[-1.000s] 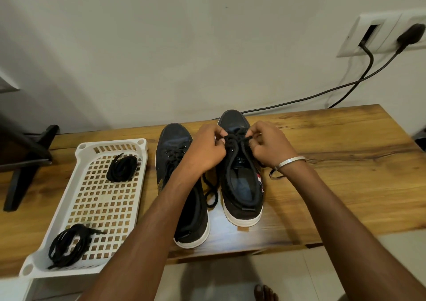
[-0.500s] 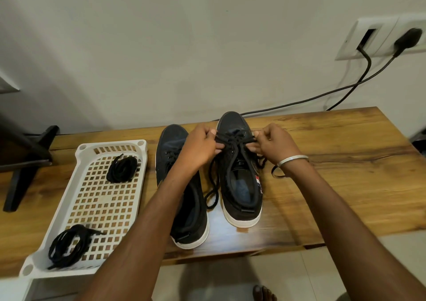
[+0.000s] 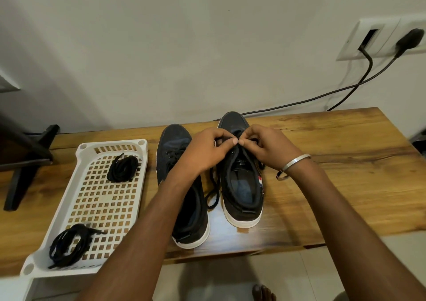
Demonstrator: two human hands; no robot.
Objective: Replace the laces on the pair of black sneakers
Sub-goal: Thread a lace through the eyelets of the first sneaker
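Working midway, by the look: right sneaker (image 3: 239, 181) partly laced, ends trailing; left sneaker (image 3: 182, 185), just beside it, laced at least near the toe. Two lace bundles (image 3: 123, 168) lying in tray (image 3: 90, 199), further left. Left hand (image 3: 207, 153) and right hand (image 3: 267, 148) both pinching lace (image 3: 213, 197) over right sneaker's eyelets, fingertips meeting.

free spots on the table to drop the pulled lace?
Bare wood right of the right sneaker, out to the table edge. Basket middle, between the two lace bundles. Crowded: gap between sneakers, holding a trailing lace.
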